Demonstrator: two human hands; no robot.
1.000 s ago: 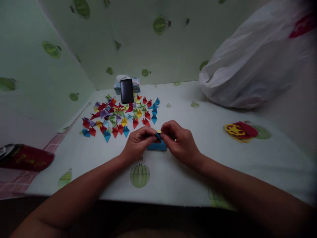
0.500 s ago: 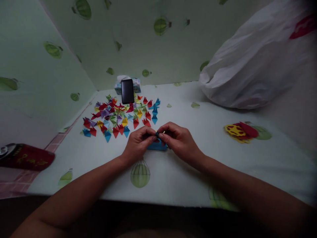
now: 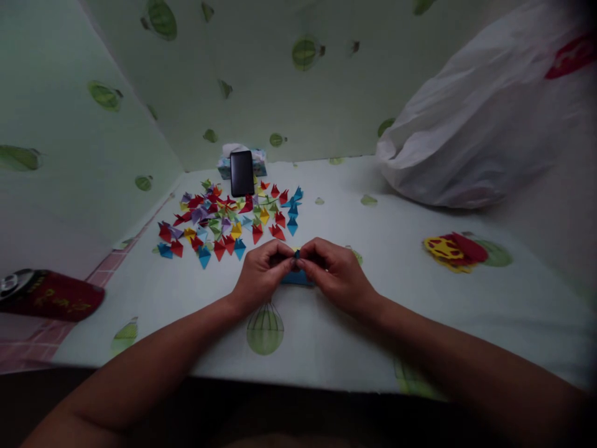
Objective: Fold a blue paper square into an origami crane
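My left hand [image 3: 262, 274] and my right hand [image 3: 334, 272] meet fingertip to fingertip above the table [image 3: 326, 323]. Both pinch a small piece of blue folded paper [image 3: 296, 256]; most of it is hidden by my fingers. Right under my hands a small stack of blue paper [image 3: 295, 278] lies on the table. Beyond my left hand spreads a pile of several folded paper pieces [image 3: 224, 218] in red, blue, yellow, green and purple.
A black phone [image 3: 242, 173] leans on a tissue box [image 3: 257, 163] at the back. A big white plastic bag [image 3: 485, 124] fills the right back corner. A red and yellow paper shape [image 3: 452, 249] lies at right. A dark red can [image 3: 51, 295] lies at far left.
My hands have drawn closer together and sunk a little toward the blue stack. The blue piece is now almost hidden between the fingertips.
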